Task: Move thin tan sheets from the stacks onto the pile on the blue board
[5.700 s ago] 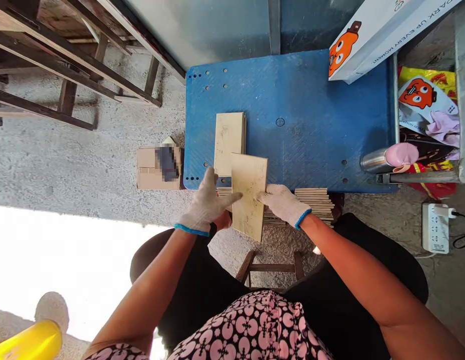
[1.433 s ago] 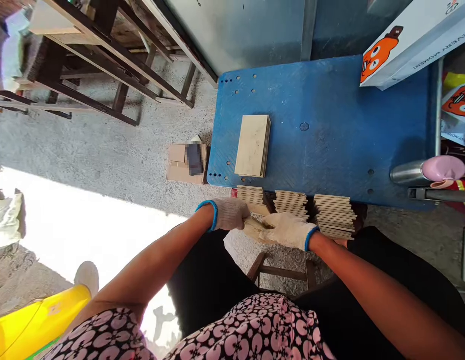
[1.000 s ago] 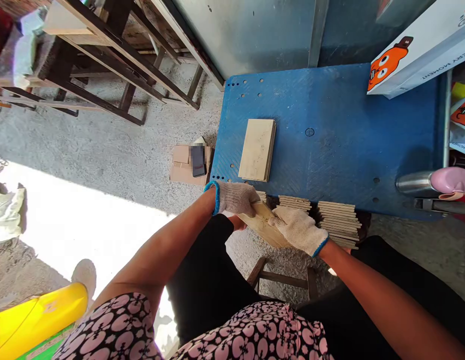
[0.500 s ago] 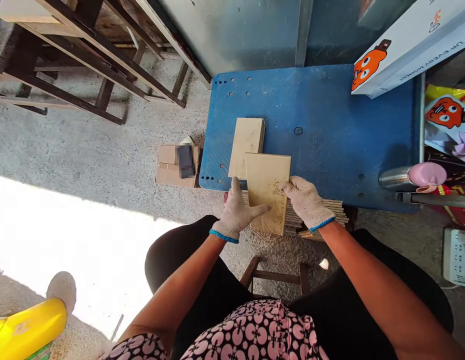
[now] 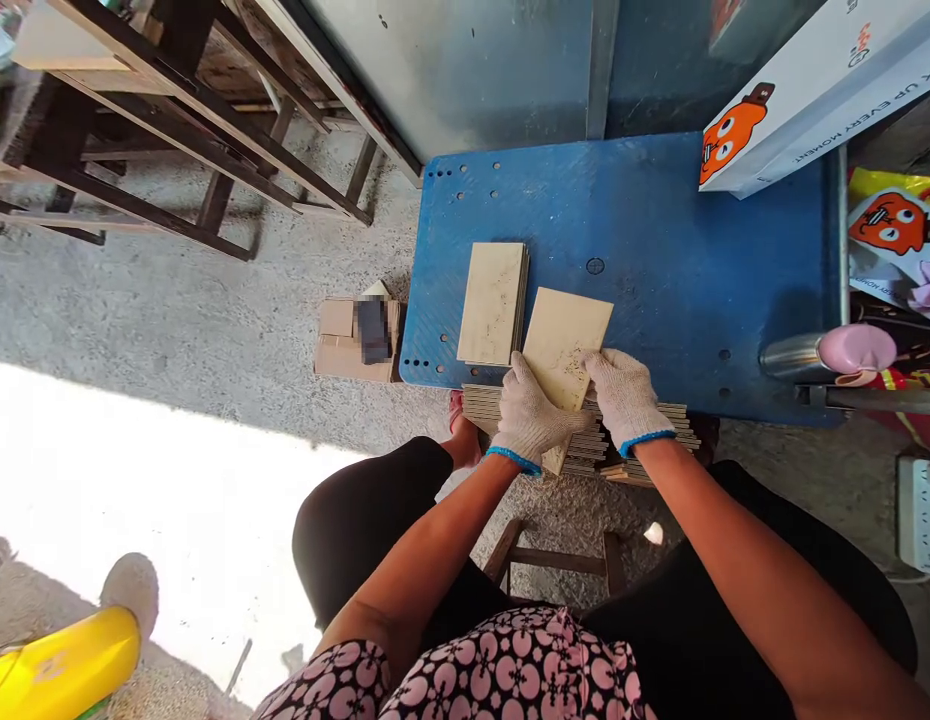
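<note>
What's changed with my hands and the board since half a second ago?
The board has tilted, its top edge swinging right. Your left hand has moved right across it. Your right hand still grips its right edge; the stack on the blue table and the pink-lidded bottle stayed put.

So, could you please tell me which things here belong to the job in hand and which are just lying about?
In use: held board, board stack on the blue table, board piles by its near edge.
Apparently lying about: steel flask, white package, cardboard box, power strip.
</note>
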{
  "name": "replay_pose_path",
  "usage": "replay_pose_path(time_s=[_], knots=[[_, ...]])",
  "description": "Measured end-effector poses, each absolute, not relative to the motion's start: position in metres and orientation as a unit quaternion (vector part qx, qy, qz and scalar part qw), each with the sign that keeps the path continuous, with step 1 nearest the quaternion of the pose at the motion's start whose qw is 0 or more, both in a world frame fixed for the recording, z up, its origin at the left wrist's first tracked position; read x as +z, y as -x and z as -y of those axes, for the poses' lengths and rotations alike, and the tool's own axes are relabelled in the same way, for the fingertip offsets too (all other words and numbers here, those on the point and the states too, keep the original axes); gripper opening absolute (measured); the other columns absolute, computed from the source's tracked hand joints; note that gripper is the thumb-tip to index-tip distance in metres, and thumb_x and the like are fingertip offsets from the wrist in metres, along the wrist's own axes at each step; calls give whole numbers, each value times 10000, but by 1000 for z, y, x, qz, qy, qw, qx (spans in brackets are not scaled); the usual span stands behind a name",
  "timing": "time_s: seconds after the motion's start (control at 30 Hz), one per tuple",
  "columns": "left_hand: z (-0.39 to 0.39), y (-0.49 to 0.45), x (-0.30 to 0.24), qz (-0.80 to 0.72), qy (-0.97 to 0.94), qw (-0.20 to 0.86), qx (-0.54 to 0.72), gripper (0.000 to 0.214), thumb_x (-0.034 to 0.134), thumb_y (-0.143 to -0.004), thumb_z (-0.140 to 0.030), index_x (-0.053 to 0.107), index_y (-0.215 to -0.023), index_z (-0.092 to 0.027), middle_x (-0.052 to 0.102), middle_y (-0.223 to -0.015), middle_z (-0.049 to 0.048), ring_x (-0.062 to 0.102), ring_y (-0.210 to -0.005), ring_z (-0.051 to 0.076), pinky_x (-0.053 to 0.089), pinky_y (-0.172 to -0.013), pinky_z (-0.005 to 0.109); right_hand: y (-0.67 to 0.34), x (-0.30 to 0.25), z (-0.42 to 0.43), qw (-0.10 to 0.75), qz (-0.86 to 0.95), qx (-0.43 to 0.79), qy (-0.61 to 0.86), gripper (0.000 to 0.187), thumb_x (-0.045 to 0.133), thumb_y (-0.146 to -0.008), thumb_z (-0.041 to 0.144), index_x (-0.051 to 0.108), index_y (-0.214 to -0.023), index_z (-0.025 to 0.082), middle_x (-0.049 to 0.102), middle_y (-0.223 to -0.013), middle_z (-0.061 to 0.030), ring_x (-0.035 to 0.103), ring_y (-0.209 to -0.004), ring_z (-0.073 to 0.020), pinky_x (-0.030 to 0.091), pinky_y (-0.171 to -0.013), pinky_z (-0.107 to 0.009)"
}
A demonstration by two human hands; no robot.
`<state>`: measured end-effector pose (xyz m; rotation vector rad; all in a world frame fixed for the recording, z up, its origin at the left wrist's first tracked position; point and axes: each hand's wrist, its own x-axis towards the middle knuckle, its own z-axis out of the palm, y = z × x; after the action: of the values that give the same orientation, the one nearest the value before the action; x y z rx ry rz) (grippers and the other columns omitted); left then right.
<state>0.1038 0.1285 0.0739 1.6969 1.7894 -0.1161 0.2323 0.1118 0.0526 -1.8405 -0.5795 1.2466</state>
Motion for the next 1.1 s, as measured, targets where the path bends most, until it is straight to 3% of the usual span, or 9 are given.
replay_pose_path(time_s=[0.23, 0.37, 0.47, 0.73, 0.97, 1.1], knots=[[-181, -75, 76, -693, -642, 317, -84, 1376, 921, -517, -505, 172, -1596, -96, 475, -1429, 258, 534, -1304, 423, 482, -1064, 497, -221, 73, -119, 462, 72, 575, 671, 226, 668, -836, 412, 680, -844, 186, 686, -719, -36, 646, -637, -158, 550, -625, -283], [-229, -60, 74, -737, -616, 258, -105, 1166, 926, -530, -537, 361, -1463, -127, 535, -1359, 235, 592, -1224, 416, 519, -999, 506, -220, 80, -116, 442, 69, 609, 655, 182, 660, -865, 367, 666, -835, 188, 665, -710, -26, 632, -641, -147, 557, -652, -291], [-259, -55, 66, -756, -604, 225, -114, 1057, 925, -555, -524, 418, -1391, -123, 570, -1322, 230, 608, -1211, 395, 520, -992, 480, -217, 73, -111, 433, 120, 624, 639, 216, 649, -871, 400, 646, -818, 190, 618, -667, -5, 580, -609, -135, 525, -642, -296], [-300, -67, 28, -778, -590, 197, -90, 1246, 944, -496, -572, 346, -1492, -122, 522, -1421, 256, 571, -1278, 391, 500, -1013, 469, -218, 57, -106, 376, 212, 621, 654, 318, 587, -893, 491, 612, -765, 200, 600, -677, -7, 539, -621, -136, 469, -643, -298], [-311, -74, 15, -781, -588, 194, -86, 1334, 944, -516, -531, 272, -1556, -34, 502, -1437, 289, 529, -1335, 403, 475, -1075, 482, -224, 60, -102, 346, 229, 620, 666, 357, 562, -900, 510, 562, -694, 219, 540, -603, 12, 516, -617, -149, 439, -635, -293], [-311, -71, 4, -782, -578, 218, -85, 1335, 946, -542, -493, 227, -1576, -47, 467, -1470, 291, 505, -1361, 411, 458, -1095, 493, -225, 61, -101, 331, 255, 606, 677, 369, 540, -914, 511, 558, -682, 225, 562, -635, -3, 536, -664, -166, 443, -645, -297]])
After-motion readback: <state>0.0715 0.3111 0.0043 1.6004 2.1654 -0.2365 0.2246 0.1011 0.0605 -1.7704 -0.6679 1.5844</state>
